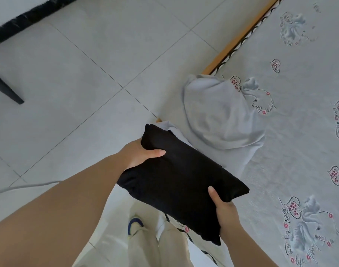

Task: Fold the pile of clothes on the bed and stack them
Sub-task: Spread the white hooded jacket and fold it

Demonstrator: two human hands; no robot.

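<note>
A folded black garment (181, 182) is held in the air over the near edge of the bed (299, 132). My left hand (139, 154) grips its far left side, thumb on top. My right hand (225, 212) grips its near right edge, thumb on top and fingers hidden beneath. A light grey garment (218, 112) lies crumpled on the bed just beyond the black one, and part of it trails under the black bundle toward the bed's edge.
The bed has a pale sheet printed with hearts and writing, and a wooden frame edge (239, 37) runs along its left side. Pale tiled floor (87, 74) lies to the left, with a black furniture leg (7, 89) at far left. My legs and a shoe (135, 225) are below.
</note>
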